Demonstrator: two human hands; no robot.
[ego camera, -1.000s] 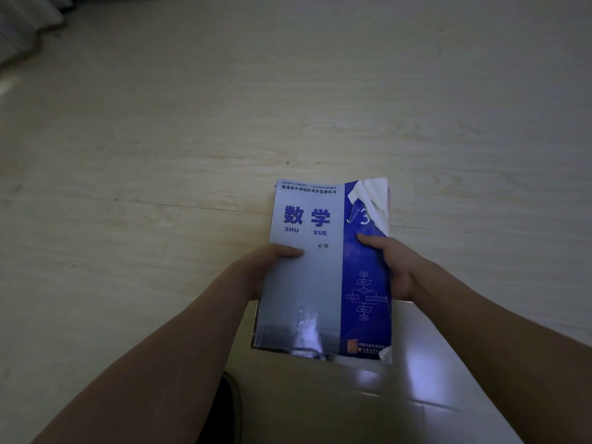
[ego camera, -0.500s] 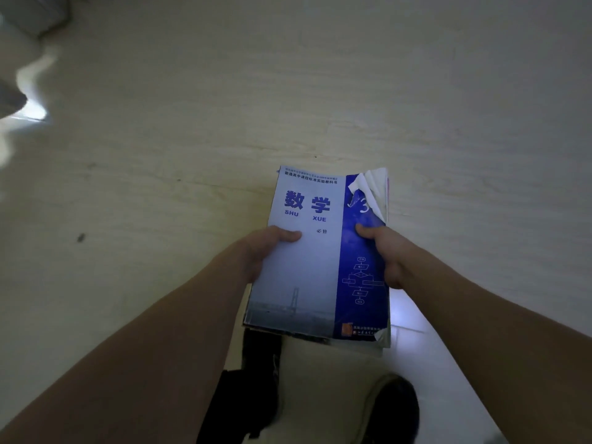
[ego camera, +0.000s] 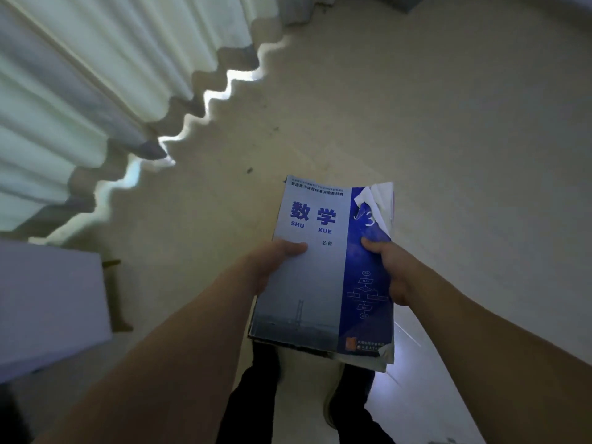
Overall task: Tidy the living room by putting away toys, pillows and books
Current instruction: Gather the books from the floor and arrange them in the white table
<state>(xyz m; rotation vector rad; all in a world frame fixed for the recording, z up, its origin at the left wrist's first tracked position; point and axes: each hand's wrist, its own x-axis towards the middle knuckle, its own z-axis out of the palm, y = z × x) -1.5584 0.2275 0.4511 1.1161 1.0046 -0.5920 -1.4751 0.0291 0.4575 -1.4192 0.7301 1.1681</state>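
Observation:
I hold a blue and grey textbook (ego camera: 320, 283) marked "SHU XUE" flat in front of me, above the floor. Its top right cover corner is torn and curled. More pages or another book edge show under its lower side. My left hand (ego camera: 272, 267) grips the book's left edge with the thumb on the cover. My right hand (ego camera: 390, 270) grips the right edge, thumb on the blue strip. Both forearms reach in from the bottom of the view.
Pale curtains (ego camera: 96, 91) hang along the upper left, with light under their hem. A white-topped piece of furniture (ego camera: 48, 302) with a dark leg stands at the left. Pale floor (ego camera: 448, 139) spreads to the right. My dark trousers and shoes (ego camera: 336, 402) show below the book.
The view has swung left, bringing the curtains and the white furniture into sight. The book stays in both hands, with the same grip.

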